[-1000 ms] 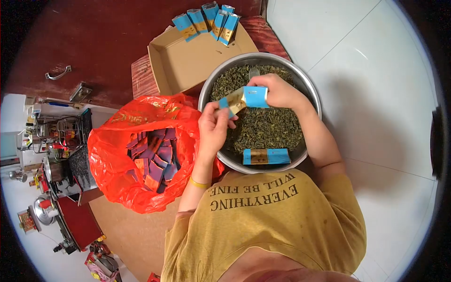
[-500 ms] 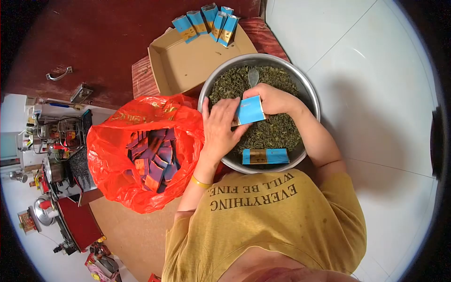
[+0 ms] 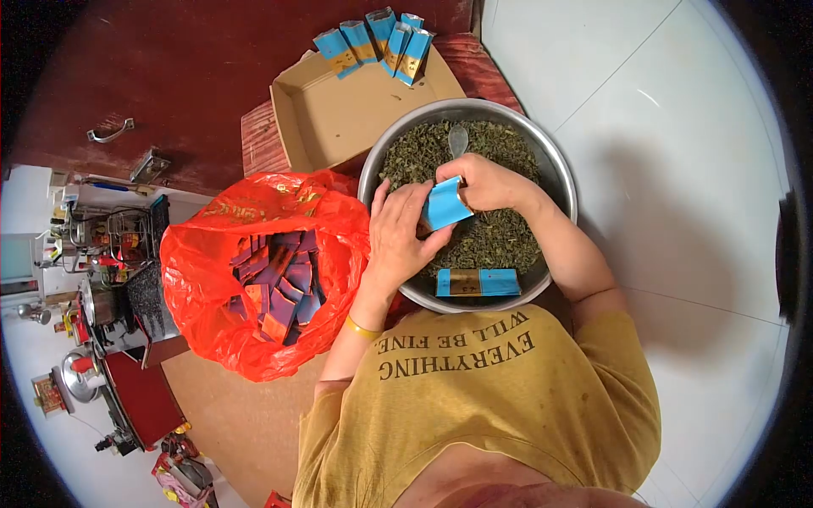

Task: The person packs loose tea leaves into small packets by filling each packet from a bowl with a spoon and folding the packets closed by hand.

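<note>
A blue tea packet point(image 3: 444, 204) is held between both hands above a steel basin point(image 3: 561, 165) full of loose green tea leaves point(image 3: 500, 233). My left hand point(image 3: 398, 241) wraps the packet's lower end from the left. My right hand point(image 3: 487, 182) pinches its upper end. A metal spoon point(image 3: 457, 137) lies in the leaves just beyond my right hand. Another flat blue and gold packet point(image 3: 478, 282) rests on the leaves at the basin's near rim.
A red plastic bag point(image 3: 212, 279) with several flat packets inside sits left of the basin. A cardboard box lid point(image 3: 339, 114) behind the basin has several filled packets point(image 3: 377, 42) leaning at its far edge. White tiled floor lies to the right, kitchen clutter far left.
The packet has come down from above the basin to lower between my hands, and my left hand has closed around its lower end.
</note>
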The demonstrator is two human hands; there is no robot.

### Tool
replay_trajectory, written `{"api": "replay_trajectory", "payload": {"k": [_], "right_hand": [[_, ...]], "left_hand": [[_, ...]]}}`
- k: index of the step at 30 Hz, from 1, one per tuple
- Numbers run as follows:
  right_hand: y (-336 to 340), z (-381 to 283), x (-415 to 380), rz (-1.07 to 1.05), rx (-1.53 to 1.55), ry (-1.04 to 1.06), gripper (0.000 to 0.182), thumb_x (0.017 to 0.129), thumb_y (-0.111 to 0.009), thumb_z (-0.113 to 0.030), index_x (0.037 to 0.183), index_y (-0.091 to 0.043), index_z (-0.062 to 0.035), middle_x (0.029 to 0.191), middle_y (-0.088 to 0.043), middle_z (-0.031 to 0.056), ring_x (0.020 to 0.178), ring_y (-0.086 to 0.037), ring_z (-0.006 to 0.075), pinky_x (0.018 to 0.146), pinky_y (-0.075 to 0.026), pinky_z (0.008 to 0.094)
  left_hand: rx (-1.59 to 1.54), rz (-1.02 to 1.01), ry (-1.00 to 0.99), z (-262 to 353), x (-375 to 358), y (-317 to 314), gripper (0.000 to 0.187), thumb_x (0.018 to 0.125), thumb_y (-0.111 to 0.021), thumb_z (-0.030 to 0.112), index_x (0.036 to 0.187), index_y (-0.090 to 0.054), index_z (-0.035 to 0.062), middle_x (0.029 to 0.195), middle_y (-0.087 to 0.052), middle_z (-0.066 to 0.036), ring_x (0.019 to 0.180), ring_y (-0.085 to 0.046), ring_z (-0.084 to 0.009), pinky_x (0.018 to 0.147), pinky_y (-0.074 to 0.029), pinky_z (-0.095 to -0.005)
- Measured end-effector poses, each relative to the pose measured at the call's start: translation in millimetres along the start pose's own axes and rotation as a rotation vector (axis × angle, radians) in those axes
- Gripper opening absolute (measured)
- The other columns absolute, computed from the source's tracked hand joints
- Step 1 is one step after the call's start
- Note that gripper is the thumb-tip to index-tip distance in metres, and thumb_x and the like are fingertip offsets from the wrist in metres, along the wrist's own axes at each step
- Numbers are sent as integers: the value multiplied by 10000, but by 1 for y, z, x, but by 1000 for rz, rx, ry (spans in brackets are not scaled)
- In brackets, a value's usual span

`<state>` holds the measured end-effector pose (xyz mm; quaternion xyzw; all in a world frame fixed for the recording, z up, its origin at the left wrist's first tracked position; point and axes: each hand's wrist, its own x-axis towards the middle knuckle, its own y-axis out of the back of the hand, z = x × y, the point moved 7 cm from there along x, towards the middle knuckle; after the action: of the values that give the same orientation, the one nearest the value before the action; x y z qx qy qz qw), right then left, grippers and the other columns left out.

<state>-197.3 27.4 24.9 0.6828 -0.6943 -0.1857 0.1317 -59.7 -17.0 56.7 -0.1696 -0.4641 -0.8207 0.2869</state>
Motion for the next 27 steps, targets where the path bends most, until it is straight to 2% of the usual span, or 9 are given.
{"api": "replay_trajectory", "payload": {"k": [2, 4, 8, 10, 12, 13, 15, 18, 27], "right_hand": [[4, -2, -1, 4, -29, 60, 67, 799, -629, -61, 841, -624, -9, 664, -619, 50, 615, -562, 92, 533, -451, 277], [11, -1, -9, -94, 215, -238, 113, 882, -620, -144, 859, -639, -35, 667, -628, 29, 566, -575, 72, 489, -453, 233], [49, 14, -13, 182, 244, -256, 237, 945, -640, -284, 936, -650, -47, 681, -624, -4, 611, -601, 54, 502, -443, 195], [49, 18, -7, 290, 151, -158, 272, 909, -675, -338, 992, -661, -80, 711, -657, 21, 675, -646, 119, 566, -478, 254], [40, 17, -11, 225, -521, -281, 311, 853, -708, -390, 1030, -670, -137, 757, -687, 62, 757, -680, 218, 641, -510, 352], [32, 24, -10, 208, -656, -282, 308, 802, -723, -362, 1049, -677, -184, 809, -697, 90, 810, -678, 300, 700, -513, 430], [29, 22, -9, 189, -694, -291, 301, 794, -715, -320, 1055, -674, -177, 815, -699, 86, 829, -678, 305, 711, -512, 442], [36, 24, -13, 184, -679, -282, 333, 770, -671, -207, 1101, -656, -171, 833, -701, 77, 861, -671, 314, 739, -506, 462], [65, 14, -18, 593, -546, -173, 237, 820, -632, -167, 1050, -657, -116, 797, -678, 71, 746, -659, 271, 670, -509, 397]], "left_hand": [[-62, -17, 43, -5, -1, -1, 537, 715, -802, 215, 1178, -602, 32, 1084, -655, -132, 1039, -614, -321, 1057, -365, -513], [-108, 26, 116, -16, -3, -1, 519, 719, -802, 204, 1166, -608, 25, 1077, -660, -144, 1027, -620, -334, 1024, -403, -490], [-341, 98, 360, -33, -9, 1, 477, 731, -802, 164, 1142, -619, 8, 1067, -664, -172, 1002, -635, -347, 908, -496, -413], [-342, 95, 338, -31, -7, 2, 490, 729, -800, 142, 1161, -612, 10, 1068, -661, -181, 992, -643, -333, 863, -513, -384], [-325, 83, 348, -34, -9, 0, 513, 732, -802, 144, 1179, -598, -1, 1087, -655, -180, 999, -643, -318, 883, -505, -380], [-324, 77, 343, -34, -9, -1, 513, 732, -802, 144, 1179, -598, -1, 1087, -655, -180, 999, -643, -318, 883, -505, -380], [-404, 65, 418, -40, -13, -3, 520, 779, -786, 149, 1226, -577, -14, 1054, -660, -91, 962, -610, -172, 872, -482, -301], [-437, 66, 418, -46, -16, -7, 529, 788, -781, 149, 1242, -564, -14, 1049, -648, -69, 951, -593, -145, 861, -477, -285], [-483, 74, 471, -49, -17, -7, 549, 756, -796, 147, 1227, -560, -7, 1105, -652, -145, 1011, -616, -213, 905, -483, -330]]}}
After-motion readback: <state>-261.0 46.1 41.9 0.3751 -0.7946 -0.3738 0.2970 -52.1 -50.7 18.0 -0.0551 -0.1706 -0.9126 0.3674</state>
